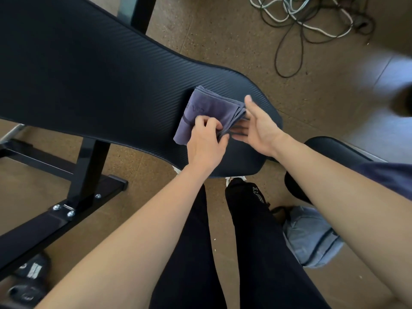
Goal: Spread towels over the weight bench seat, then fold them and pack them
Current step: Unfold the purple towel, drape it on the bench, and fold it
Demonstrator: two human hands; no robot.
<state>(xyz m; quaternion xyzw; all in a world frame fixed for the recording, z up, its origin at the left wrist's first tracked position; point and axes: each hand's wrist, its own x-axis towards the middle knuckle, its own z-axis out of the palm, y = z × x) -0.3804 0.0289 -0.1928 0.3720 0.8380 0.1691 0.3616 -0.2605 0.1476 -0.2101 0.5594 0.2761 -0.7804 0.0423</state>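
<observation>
pinching folded purple towel (209, 108) on bench (89, 74) in left grip (206, 139), right grip (256, 128) wide beside it, blue bag (312, 237) perhaps shut

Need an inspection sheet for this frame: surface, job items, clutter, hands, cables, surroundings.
Surface: black padded bench seat, carrying one towel near its end.
Job's things: purple-grey towel, folded into layers, lying flat on the seat.
Clutter: light blue bag on the floor at right; black slippers at lower left.
Hands: left hand pinches the towel's near layered edge; right hand open, fingers straight against the towel's side.
Cables: white and black cables tangled on the floor, apart from the bench.
Surroundings: brown speckled floor; black bench frame.
</observation>
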